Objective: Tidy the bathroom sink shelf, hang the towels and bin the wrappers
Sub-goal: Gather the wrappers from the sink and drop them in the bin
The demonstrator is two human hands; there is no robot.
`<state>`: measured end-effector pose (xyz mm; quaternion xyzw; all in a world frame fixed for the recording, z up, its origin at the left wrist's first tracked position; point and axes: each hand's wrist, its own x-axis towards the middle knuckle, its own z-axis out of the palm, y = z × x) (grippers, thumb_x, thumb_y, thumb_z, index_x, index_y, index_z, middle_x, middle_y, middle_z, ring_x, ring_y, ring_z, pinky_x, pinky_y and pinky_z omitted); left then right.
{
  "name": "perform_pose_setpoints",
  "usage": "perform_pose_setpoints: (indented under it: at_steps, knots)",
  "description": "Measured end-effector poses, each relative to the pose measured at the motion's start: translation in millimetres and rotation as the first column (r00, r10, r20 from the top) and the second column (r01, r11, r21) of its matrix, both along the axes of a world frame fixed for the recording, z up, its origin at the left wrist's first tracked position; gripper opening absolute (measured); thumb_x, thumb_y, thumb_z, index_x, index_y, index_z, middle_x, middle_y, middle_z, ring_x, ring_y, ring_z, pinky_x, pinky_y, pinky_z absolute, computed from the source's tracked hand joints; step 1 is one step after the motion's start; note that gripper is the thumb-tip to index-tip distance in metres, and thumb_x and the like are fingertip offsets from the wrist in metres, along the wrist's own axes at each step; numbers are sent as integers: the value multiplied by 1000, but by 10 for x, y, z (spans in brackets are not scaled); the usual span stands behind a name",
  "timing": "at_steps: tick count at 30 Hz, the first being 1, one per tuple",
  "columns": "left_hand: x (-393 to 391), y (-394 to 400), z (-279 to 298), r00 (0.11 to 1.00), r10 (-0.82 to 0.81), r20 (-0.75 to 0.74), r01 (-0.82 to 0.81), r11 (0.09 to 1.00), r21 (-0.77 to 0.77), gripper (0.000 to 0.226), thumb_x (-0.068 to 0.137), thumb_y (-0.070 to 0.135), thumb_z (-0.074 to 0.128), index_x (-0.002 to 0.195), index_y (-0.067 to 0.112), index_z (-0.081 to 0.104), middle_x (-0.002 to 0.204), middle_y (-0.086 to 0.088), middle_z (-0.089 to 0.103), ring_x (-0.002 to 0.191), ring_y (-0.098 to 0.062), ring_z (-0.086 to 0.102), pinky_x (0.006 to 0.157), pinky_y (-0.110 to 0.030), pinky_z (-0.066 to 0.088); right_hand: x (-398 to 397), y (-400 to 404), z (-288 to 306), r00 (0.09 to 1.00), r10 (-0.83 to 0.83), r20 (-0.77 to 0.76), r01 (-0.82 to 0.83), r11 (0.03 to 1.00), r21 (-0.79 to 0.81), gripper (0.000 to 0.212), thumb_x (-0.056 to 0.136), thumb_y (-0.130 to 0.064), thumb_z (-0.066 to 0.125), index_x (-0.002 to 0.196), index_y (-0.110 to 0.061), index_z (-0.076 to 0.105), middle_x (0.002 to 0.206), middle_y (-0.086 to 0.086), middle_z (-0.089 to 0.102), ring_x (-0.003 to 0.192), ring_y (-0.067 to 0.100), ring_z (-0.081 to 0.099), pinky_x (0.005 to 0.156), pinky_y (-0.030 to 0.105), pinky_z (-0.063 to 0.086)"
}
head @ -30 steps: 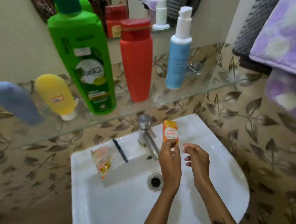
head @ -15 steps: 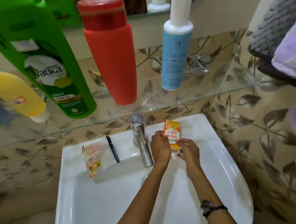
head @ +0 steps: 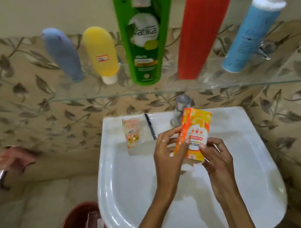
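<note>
both hands [head: 170, 154] have lifted the orange box [head: 194, 135] off the sink rim [head: 239, 121]

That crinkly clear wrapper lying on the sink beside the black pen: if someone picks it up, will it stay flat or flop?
The clear wrapper looks like thin creased film, so it probably flops and crumples. Likely very light. On the glossy sink rim a push would probably slide it easily.

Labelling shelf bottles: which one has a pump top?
The light blue bottle at the right end of the glass shelf. It alone has a white pump neck; the other four bottles show no pump.
</note>
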<state>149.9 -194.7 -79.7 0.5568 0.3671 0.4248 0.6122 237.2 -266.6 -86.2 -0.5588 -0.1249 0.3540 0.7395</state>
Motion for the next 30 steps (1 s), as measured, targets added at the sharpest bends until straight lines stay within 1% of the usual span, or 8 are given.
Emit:
perform_pose_setpoints:
  at_steps: [4,7,14,19,21,24,27,30]
  knots:
    - [-902,88,-18,965,230,122,-238,970,54,23,76,30,67,98,35,66,106,6,60,95,-17,63,76,-35,56,-816,275,117,980,199,6,-199,980,25,29,64,-22,71,88,-13,59,87,5,74,80,18,71,66,24,57]
    - [-1692,139,-191,892,393,225,-408,913,24,24,75,23,67,97,28,64,104,-9,58,93,-16,62,76,-29,54,-1597,460,18,936,348,-53,-345,937,55,22,62,-21,72,82,-17,62,86,9,74,80,19,71,64,24,56]
    - [-3549,178,-1037,745,667,8,-658,737,-154,27,80,0,65,88,26,63,89,2,71,80,-8,69,63,-17,54,-3458,777,-949,829,519,-206,-547,830,-109,14,77,5,65,81,-6,58,78,7,73,69,10,68,56,16,51]
    - [-4356,364,-2056,760,610,-225,-646,667,-372,25,82,-14,56,88,10,55,99,-18,63,79,-19,66,60,-22,54,-4109,1031,-2123,765,594,-249,-644,698,-312,15,79,11,61,83,-3,58,81,9,67,62,2,66,54,15,51]
    - [-4553,436,-2645,777,553,-299,-624,617,-480,19,83,-13,54,90,5,52,91,-15,62,71,-14,64,54,-18,51,-4241,1136,-2769,735,617,-279,-673,621,-401,14,80,11,60,87,-1,58,80,7,67,60,2,66,52,16,51]
    - [-4729,560,-3566,806,472,-357,-584,536,-611,22,84,-16,51,81,6,51,77,-10,59,60,-13,59,53,-23,47,-4392,1285,-3785,736,598,-319,-665,546,-509,12,81,10,59,89,1,57,80,9,65,60,9,65,52,17,51]
    - [-4781,685,-4425,824,400,-400,-554,428,-714,24,85,-12,52,73,9,53,67,-10,57,54,-19,54,56,-24,41,-4483,1395,-4678,749,544,-378,-642,456,-616,15,82,7,60,94,0,57,81,10,61,63,16,58,51,24,50]
    - [-4773,837,-5218,852,337,-400,-506,338,-794,21,87,-8,52,76,10,52,67,-10,60,54,-19,56,51,-25,45,-4501,1507,-5525,757,566,-327,-598,398,-696,23,81,6,62,103,11,61,96,19,65,64,17,57,48,17,48]
